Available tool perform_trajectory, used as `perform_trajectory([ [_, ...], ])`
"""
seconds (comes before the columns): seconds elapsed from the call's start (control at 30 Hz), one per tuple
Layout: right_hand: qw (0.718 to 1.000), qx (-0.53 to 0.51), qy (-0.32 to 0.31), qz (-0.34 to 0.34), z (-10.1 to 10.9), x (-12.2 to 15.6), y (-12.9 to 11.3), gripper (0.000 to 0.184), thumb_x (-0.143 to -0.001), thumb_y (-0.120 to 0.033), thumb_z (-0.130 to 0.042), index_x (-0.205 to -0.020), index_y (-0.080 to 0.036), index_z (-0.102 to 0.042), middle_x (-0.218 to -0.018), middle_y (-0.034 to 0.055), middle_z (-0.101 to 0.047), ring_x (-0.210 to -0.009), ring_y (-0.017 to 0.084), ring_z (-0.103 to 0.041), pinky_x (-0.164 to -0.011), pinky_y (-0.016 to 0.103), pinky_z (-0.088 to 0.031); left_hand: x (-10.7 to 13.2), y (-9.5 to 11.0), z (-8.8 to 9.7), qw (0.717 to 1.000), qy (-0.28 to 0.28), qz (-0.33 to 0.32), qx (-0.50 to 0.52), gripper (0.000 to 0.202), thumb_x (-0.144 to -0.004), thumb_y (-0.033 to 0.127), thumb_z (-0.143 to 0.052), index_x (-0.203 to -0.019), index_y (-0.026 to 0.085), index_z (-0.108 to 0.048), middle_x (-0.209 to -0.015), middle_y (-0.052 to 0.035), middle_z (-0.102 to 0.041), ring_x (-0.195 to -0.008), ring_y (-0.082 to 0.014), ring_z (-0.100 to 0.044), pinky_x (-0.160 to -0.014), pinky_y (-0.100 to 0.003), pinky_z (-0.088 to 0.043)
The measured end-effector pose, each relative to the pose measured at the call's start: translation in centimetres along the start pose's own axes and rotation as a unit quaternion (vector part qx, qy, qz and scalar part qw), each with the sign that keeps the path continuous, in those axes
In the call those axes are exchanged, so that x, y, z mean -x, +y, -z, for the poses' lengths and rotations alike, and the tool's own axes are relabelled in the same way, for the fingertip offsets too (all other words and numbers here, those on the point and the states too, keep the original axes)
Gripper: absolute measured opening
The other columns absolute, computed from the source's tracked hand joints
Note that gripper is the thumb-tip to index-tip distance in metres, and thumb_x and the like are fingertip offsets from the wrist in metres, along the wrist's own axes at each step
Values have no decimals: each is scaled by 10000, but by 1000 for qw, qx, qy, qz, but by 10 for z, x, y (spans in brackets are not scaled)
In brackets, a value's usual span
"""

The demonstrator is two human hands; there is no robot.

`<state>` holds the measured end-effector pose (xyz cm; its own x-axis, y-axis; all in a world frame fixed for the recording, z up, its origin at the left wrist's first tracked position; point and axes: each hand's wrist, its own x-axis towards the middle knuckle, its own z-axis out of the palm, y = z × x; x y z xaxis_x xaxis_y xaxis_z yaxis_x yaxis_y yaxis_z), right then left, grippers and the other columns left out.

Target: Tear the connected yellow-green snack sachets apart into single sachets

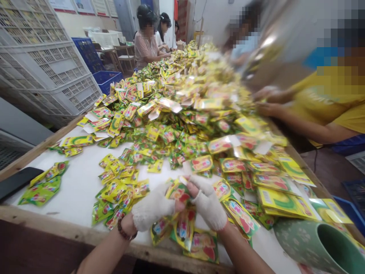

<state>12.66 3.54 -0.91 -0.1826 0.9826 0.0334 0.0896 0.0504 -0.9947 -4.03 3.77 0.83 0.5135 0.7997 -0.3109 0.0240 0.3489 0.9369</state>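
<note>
My left hand (155,205), in a white fingerless glove with a beaded bracelet at the wrist, grips a small yellow-green printed candy box (179,191) near the table's front edge. From the other side, my gloved right hand (209,201) pinches the same box at its upper end, where a white flap shows. Some of its fingertips are hidden. Below the hands lie several flat candy packets (184,228). Left of my left hand sits a loose pile of small yellow candy sachets (115,190). Printed candy boxes (272,182) lie stacked to the right of my right hand.
A large heap of sachets and boxes (171,129) runs down the table. A black phone (19,182) lies left; a green cup (302,239) lies tilted at front right. White crates (57,64) stand left. Co-workers sit along both sides, one in a yellow shirt (327,106).
</note>
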Motion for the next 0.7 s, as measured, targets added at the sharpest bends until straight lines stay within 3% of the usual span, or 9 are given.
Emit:
perform_trajectory([
  [0.13, 999, 14, -34, 4, 2, 2, 0, 367, -910, -422, -512, -1141, -206, -698, -941, 41, -726, -865, 216, -659, -780, 332, -532, 2, 2, -2, 1000, -16, 6, 14, 421, -654, 319, -751, -1030, 152, -659, -824, -29, -657, -778, -174, -560, -734, -282, -470],
  [0.27, 993, 33, -85, 70, 5, 9, -1, 410, -939, -388, -472, -1295, -224, -594, -1075, 49, -704, -1027, 231, -632, -919, 364, -489, 3, 4, -2, 999, -31, -4, 20, 415, -653, 352, -763, -998, 139, -676, -828, -39, -658, -770, -178, -567, -712, -277, -459],
  [0.33, 989, 40, -102, 97, 5, 12, 0, 431, -951, -379, -451, -1345, -231, -543, -1046, 49, -701, -1014, 225, -631, -921, 365, -483, 3, 5, -1, 999, -34, -6, 27, 414, -662, 372, -762, -990, 134, -677, -804, -42, -659, -757, -183, -580, -679, -270, -454],
  [0.5, 995, 11, -90, 39, 2, 11, 2, 481, -959, -425, -410, -1376, -202, -498, -901, 43, -683, -841, 203, -637, -831, 364, -508, -1, 0, -6, 996, -45, -14, 75, 386, -751, 414, -691, -1013, 134, -652, -764, -40, -649, -696, -170, -589, -669, -277, -464],
  [0.6, 998, 43, -42, 11, -1, 3, 3, 435, -934, -370, -441, -1303, -180, -569, -952, 50, -685, -903, 213, -628, -866, 374, -502, -5, -3, -12, 999, 3, -29, 39, 386, -762, 439, -671, -1005, 141, -634, -835, -48, -652, -767, -181, -582, -739, -288, -464],
  [0.7, 992, 109, -65, 23, 5, -4, 2, 394, -898, -300, -450, -1223, -172, -633, -986, 44, -701, -951, 221, -625, -901, 379, -495, -5, 4, -13, 995, 55, -52, -59, 379, -786, 472, -620, -992, 154, -613, -944, -59, -647, -901, -207, -562, -831, -301, -446],
])
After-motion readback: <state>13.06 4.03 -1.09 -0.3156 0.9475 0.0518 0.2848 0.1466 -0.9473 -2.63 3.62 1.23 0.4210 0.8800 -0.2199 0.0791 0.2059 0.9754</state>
